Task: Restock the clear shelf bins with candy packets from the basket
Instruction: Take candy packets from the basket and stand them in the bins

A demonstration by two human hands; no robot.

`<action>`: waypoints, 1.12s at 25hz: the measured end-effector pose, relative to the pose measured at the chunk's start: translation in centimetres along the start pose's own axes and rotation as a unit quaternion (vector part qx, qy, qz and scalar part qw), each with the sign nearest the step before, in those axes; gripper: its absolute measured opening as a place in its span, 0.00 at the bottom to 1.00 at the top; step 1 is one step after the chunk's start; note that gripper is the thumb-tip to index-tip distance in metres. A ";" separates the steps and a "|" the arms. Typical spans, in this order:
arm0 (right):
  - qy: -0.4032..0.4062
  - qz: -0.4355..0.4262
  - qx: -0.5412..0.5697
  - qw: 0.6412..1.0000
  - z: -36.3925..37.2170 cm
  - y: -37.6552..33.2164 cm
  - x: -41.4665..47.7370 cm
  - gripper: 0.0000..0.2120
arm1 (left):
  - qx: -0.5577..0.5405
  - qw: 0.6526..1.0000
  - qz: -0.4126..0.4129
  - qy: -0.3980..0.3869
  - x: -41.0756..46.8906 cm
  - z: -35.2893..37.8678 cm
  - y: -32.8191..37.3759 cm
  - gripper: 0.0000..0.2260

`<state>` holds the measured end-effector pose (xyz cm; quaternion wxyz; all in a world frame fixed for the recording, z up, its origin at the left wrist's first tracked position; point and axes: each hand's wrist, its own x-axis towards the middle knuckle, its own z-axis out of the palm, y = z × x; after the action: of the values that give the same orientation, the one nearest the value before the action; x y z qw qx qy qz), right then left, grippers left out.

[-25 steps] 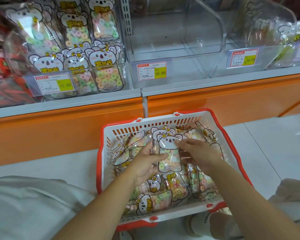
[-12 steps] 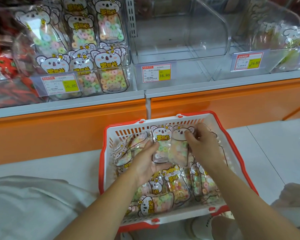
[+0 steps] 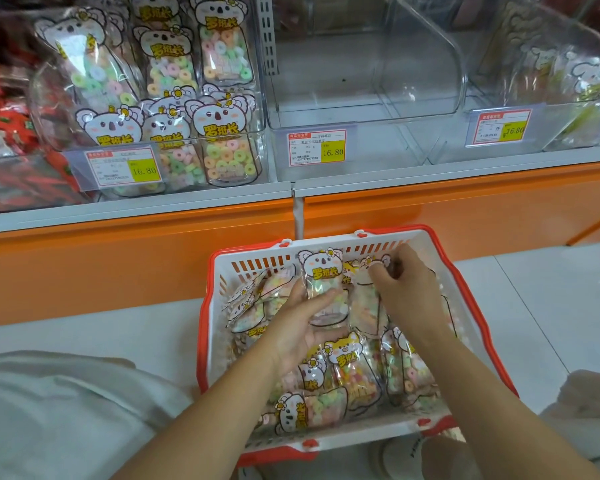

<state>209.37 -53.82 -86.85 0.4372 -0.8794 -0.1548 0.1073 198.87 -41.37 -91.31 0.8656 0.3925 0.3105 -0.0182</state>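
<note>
Where the frame begins at far left, red-wrapped goods (image 3: 7, 126) are blurred and cut off by the edge.

Left bin (image 3: 261, 109): clear rigid plastic. The shelved packets (image 3: 222, 50) stand upright with the long axis vertical and the koala heads up. Pastel ring sweets show through the glossy film. A yellow price tag (image 3: 129, 169) on the front reads 16.80.

Basket (image 3: 219, 306) on the floor below the shelf: white slotted plastic with a red rim. The packets heaped inside lie at mixed angles, and the near ones are partly hidden by both forearms.

Left hand (image 3: 302, 327) grips the held packet (image 3: 321, 271) with the thumb across the lower front and the fingers behind. The packet is upright over the basket, long axis vertical, koala head toward the shelf.

Middle bin (image 3: 426, 64), above: clear, with a curved side wall and glare.

Second packet (image 3: 364, 299) touches the first on its right. It is upright and mostly covered.

Right hand (image 3: 409, 292): fingers curled, pinching the second packet's top edge. The exact hold is hard to make out.

Right bin (image 3: 534, 81): contents smeared by reflections and cut off at the frame edge.
</note>
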 end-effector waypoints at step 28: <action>-0.288 0.033 0.327 0.899 0.8 -7.1 -2.0 0.07 | 0.312 0.940 0.135 0.026 -8.0 0.3 9.5 0.17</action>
<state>205.97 -49.92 -81.53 0.6330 -0.6222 -0.2007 0.4146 195.19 -36.67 -80.43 0.6855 0.6814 0.2562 0.0131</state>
